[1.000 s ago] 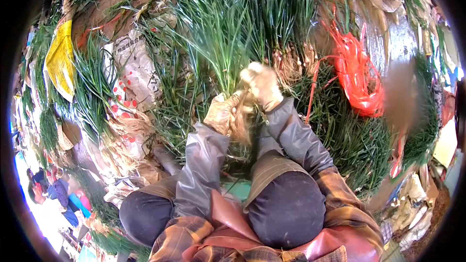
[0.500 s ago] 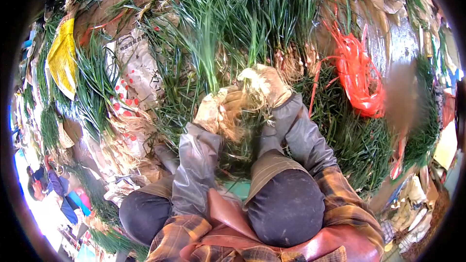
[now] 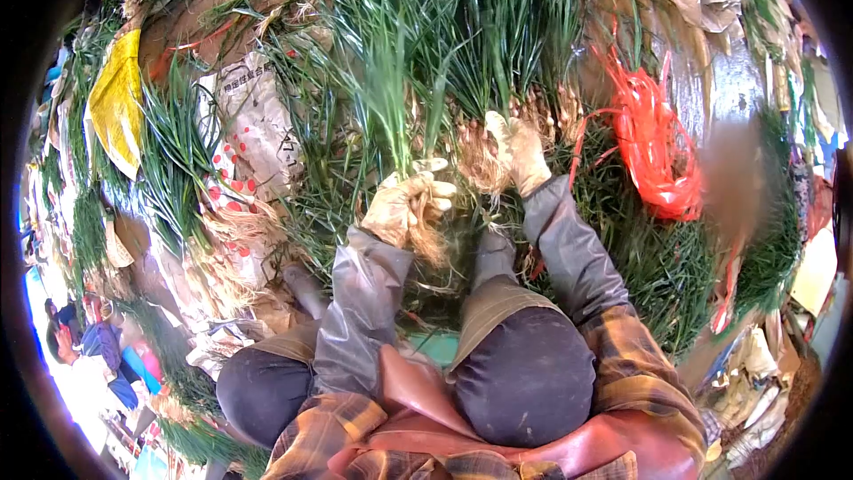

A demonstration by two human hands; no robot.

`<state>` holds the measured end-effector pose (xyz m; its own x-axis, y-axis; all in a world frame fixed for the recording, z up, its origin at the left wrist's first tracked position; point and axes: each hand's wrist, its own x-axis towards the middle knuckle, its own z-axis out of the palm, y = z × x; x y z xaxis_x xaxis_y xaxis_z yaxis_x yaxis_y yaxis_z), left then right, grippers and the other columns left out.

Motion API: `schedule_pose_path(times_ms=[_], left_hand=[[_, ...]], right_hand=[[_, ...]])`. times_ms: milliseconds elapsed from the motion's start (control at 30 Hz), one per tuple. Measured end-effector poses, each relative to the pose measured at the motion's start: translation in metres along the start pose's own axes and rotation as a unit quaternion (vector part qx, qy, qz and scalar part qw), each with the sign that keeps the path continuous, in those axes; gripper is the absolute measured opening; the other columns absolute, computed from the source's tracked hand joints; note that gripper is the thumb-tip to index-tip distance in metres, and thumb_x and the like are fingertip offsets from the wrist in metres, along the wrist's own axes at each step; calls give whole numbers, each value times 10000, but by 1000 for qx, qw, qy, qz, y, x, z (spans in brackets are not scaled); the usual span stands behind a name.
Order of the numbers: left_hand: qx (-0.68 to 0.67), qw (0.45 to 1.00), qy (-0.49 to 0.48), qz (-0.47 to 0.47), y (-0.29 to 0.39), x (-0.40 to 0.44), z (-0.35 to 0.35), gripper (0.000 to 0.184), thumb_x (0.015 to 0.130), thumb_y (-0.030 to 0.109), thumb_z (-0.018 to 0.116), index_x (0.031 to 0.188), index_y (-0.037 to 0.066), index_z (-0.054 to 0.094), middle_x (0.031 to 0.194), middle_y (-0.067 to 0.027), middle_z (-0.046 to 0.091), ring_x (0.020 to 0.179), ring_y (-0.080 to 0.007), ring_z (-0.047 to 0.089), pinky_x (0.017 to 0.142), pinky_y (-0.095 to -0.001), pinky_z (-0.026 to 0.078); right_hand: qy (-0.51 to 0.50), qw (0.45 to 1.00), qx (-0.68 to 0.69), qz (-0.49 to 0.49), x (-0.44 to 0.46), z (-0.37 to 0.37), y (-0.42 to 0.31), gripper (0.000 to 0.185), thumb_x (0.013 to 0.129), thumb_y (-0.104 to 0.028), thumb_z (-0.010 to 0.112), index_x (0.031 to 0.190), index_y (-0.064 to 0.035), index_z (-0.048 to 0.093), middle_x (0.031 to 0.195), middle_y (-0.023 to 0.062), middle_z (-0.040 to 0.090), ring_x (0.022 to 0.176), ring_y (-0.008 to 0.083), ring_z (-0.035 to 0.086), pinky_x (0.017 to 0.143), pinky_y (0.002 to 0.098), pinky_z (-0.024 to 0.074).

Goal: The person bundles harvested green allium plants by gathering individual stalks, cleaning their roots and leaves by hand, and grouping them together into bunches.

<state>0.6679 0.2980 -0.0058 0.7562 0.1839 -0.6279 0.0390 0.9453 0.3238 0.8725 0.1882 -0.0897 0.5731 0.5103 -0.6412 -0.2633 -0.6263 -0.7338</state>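
My left hand [image 3: 404,206], in a pale work glove, is closed around a small bunch of spring onions [image 3: 388,116]. Their green leaves point away from me and the pale roots hang below the fingers. To the right, my gloved right hand [image 3: 520,151] is at the root ends of a row of spring onions [image 3: 480,160], thumb and fingers apart. Whether it presses on any stalks is hard to see. Behind both hands a thick pile of spring onions [image 3: 462,27] lies with leaves pointing away.
A bundle of red plastic twine [image 3: 657,142] lies at the right. Left are a printed white sack [image 3: 253,124], another bunch of spring onions [image 3: 169,151] and a yellow sack piece [image 3: 117,107]. Loose green leaves [image 3: 657,276] cover the ground. Another person [image 3: 98,342] is at the far left.
My right hand has moved away from my left, to the right, toward the row of roots. My left hand stays nearly in place, still holding its bunch.
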Motion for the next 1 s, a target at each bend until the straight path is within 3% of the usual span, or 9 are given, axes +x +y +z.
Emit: schedule_pose_path(times_ms=[200, 367, 400, 500, 600, 833, 900, 967, 1000], left_hand=[[-29, 995, 98, -3, -19, 14, -5, 274, 855, 40, 558, 1127, 24, 521, 864, -108, 629, 741, -222, 638, 565, -318, 540], [60, 993, 102, 17, -14, 7, 24, 196, 879, 113, 574, 1058, 38, 548, 946, -86, 631, 810, -233, 643, 588, -353, 542], [97, 989, 108, 24, -17, 10, 22, 191, 879, 119, 578, 1050, 38, 554, 903, -76, 641, 759, -215, 648, 559, -327, 532], [111, 976, 185, -13, -20, 11, 31, 108, 891, 124, 557, 971, 57, 581, 741, -64, 634, 545, -133, 580, 436, -232, 447], [0, 996, 85, -32, -20, 8, 23, 133, 905, 132, 533, 1006, 46, 550, 727, -60, 609, 497, -117, 538, 389, -219, 426], [105, 993, 49, -21, -12, 11, 13, 220, 922, 224, 529, 977, 20, 590, 562, 19, 483, 411, -61, 378, 356, -198, 259], [40, 999, 16, 14, -2, -2, 28, 211, 904, 221, 558, 967, 22, 589, 549, 34, 438, 424, -56, 378, 371, -194, 283], [-46, 995, -13, 87, 6, -10, 17, 221, 880, 247, 588, 941, 35, 581, 565, 27, 443, 467, -93, 438, 417, -226, 370], [-52, 992, -5, 111, 15, -11, 10, 218, 859, 267, 615, 899, 55, 579, 571, 13, 443, 491, -117, 476, 455, -248, 425]], right_hand=[[-203, 925, 322, 11, -80, 31, -50, 343, 918, -285, 499, 1089, -8, 605, 959, 70, 621, 653, 113, 585, 577, 277, 499], [-201, 970, 91, -101, -69, 42, -34, 333, 956, -176, 416, 1244, -44, 514, 1152, 81, 571, 1026, 177, 573, 831, 302, 497], [-106, 895, -104, -420, -53, 49, -19, 329, 955, -167, 418, 1243, -40, 514, 1173, 73, 563, 1014, 157, 571, 843, 281, 486], [-49, 896, -118, -424, -51, 58, -12, 305, 941, -114, 436, 1215, -17, 529, 1141, 83, 579, 971, 134, 580, 795, 253, 499], [-160, 936, 314, -23, -54, 54, -38, 243, 874, -117, 570, 1078, 15, 590, 993, 62, 630, 854, 121, 609, 722, 245, 503], [-57, 988, 81, -120, -31, 48, -21, 174, 917, -120, 487, 927, -21, 630, 698, -2, 606, 548, 76, 558, 452, 221, 460], [88, 832, -532, -129, 19, 44, 29, 191, 947, -134, 408, 938, -74, 589, 683, -15, 563, 501, 57, 512, 407, 174, 435], [147, 957, 77, -240, 18, 3, 31, 124, 919, -163, 471, 915, -128, 591, 707, -26, 629, 429, 50, 488, 332, 171, 384], [-52, 935, -313, -158, -12, 0, -39, 163, 910, -221, 477, 950, -119, 597, 785, 16, 641, 582, 93, 554, 490, 220, 455]])
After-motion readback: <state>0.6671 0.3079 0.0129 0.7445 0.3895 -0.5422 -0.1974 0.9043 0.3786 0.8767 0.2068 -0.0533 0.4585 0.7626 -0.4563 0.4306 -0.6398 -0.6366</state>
